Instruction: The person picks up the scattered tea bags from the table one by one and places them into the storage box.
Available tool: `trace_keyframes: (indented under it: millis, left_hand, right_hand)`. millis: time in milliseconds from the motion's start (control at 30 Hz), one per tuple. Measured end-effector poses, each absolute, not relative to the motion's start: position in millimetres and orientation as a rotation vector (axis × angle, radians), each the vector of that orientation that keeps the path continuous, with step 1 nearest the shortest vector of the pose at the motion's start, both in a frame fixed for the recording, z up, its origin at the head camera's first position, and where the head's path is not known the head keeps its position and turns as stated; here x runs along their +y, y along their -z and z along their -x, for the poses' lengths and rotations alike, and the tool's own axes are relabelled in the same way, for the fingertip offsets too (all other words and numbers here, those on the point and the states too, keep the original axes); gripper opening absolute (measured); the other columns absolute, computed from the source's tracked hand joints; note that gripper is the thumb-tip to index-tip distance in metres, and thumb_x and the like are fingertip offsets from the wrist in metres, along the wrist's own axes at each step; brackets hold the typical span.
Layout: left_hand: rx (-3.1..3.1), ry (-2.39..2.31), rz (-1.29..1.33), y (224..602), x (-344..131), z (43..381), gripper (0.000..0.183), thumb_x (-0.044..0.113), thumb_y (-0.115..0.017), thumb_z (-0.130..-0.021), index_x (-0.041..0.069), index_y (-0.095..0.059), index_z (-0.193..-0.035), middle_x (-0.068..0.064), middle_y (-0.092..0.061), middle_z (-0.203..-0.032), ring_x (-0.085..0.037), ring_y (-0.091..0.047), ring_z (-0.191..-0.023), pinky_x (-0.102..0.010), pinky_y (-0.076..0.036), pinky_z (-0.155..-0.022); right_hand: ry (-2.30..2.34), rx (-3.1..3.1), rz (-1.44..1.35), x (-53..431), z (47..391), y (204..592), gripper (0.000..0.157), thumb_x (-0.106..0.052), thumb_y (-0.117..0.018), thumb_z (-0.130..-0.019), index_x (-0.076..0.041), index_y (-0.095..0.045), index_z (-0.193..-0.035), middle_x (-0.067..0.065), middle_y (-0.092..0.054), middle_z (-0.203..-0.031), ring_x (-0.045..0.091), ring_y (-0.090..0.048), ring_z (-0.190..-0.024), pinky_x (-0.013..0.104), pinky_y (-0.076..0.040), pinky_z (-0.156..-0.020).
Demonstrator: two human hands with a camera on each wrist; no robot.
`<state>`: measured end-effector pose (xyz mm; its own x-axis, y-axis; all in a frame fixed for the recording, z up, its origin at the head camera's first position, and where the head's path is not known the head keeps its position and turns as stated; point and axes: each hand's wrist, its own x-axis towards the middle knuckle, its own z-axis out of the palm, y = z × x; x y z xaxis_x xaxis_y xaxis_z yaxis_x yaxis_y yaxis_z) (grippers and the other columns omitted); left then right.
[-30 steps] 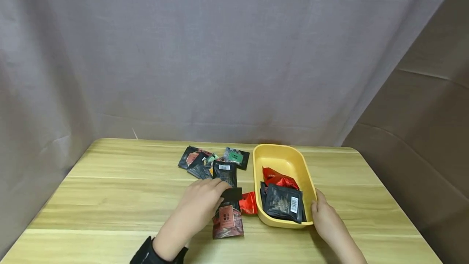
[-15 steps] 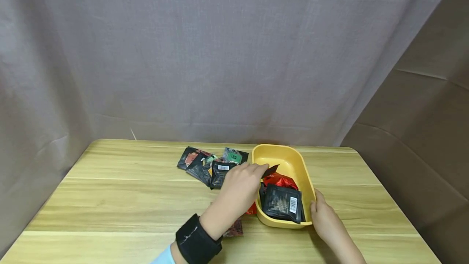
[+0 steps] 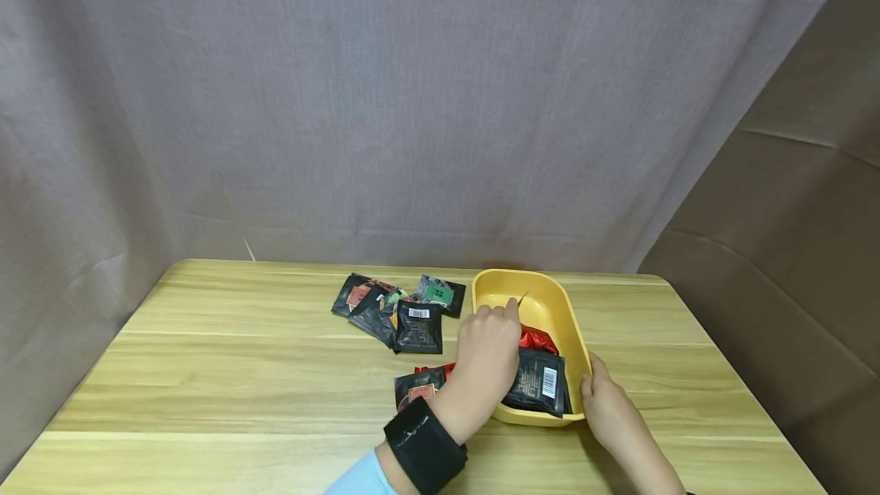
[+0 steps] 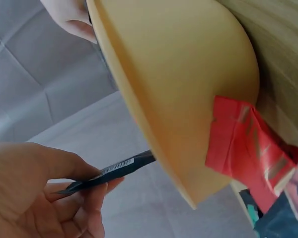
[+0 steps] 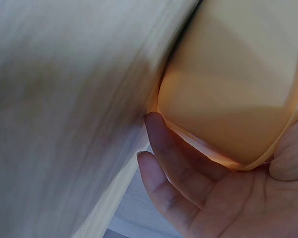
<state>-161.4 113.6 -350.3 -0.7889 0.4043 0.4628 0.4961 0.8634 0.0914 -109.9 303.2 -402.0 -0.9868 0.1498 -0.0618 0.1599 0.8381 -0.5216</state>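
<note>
Over the left rim of a yellow plastic box (image 3: 548,304), my left hand (image 3: 485,350) pinches a thin black sachet (image 4: 116,169) between thumb and fingers. In the left wrist view this sachet is seen nearly edge-on, its barcode showing, its far end passing behind the rim. My right hand (image 3: 610,403) grips the box at its near right side, thumb at the rim and fingers against the outer wall. Inside the box lie black sachets (image 3: 535,382) and a shiny red packet (image 3: 538,339), partly hidden by my left hand.
A red-labelled black sachet (image 3: 415,386) and a red foil packet (image 4: 248,144) lie left of the box, partly behind my left forearm. Farther back are several overlapping sachets (image 3: 419,329) and a green-labelled one (image 3: 440,294). Grey cloth (image 3: 412,98) hangs behind the wooden table (image 3: 206,380).
My left hand has lifted a sachet from the table left of the box and carried it right, over the box. My right hand has stayed at the box's side.
</note>
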Motion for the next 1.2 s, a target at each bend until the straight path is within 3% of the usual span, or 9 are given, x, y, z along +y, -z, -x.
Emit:
trace_keyframes:
  millis: [333,467,700,967,1200]
  left_hand:
    - [-2.756,0.224,0.584,358,123,164,0.044,0.021,-0.076,-0.084,0.003,-0.067,-0.123,-0.003,-0.069,-0.092,-0.017,-0.063,-0.079,-0.026,-0.049,-0.062]
    - [-2.782,0.251,0.592,361,119,165,0.052,0.034,-0.074,-0.088,0.004,-0.063,-0.129,-0.005,-0.068,-0.105,-0.018,-0.064,-0.088,-0.028,-0.052,-0.068]
    - [-2.879,0.34,0.624,365,94,185,0.065,0.052,-0.058,-0.096,0.011,-0.049,-0.145,-0.009,-0.05,-0.145,-0.026,-0.05,-0.127,-0.044,-0.046,-0.1]
    - [-2.894,0.562,0.63,387,39,224,0.054,0.04,-0.054,-0.102,0.01,-0.048,-0.146,-0.016,-0.046,-0.148,-0.032,-0.045,-0.135,-0.051,-0.04,-0.107]
    - [-2.972,0.533,0.472,401,-11,252,0.049,0.033,-0.055,-0.102,0.009,-0.05,-0.145,-0.019,-0.046,-0.147,-0.036,-0.044,-0.135,-0.055,-0.036,-0.109]
  right_hand:
    - [0.847,2.986,-0.266,304,109,402,0.049,-0.009,-0.032,-0.103,0.014,-0.024,-0.146,0.045,-0.05,-0.124,0.057,-0.053,-0.114,0.067,-0.044,-0.09]
    - [0.84,2.989,-0.256,304,109,401,0.049,-0.009,-0.032,-0.103,0.014,-0.024,-0.146,0.045,-0.05,-0.124,0.057,-0.053,-0.113,0.068,-0.043,-0.09]
    - [0.842,2.981,-0.245,304,109,402,0.049,-0.009,-0.032,-0.104,0.013,-0.023,-0.147,0.044,-0.051,-0.123,0.057,-0.053,-0.113,0.069,-0.043,-0.09]
    - [0.841,2.981,-0.245,305,109,401,0.049,-0.009,-0.031,-0.104,0.013,-0.023,-0.146,0.044,-0.05,-0.125,0.057,-0.053,-0.114,0.068,-0.043,-0.09]
    - [0.845,2.982,-0.247,307,109,402,0.049,-0.01,-0.031,-0.104,0.013,-0.022,-0.147,0.044,-0.05,-0.126,0.057,-0.052,-0.115,0.069,-0.043,-0.091]
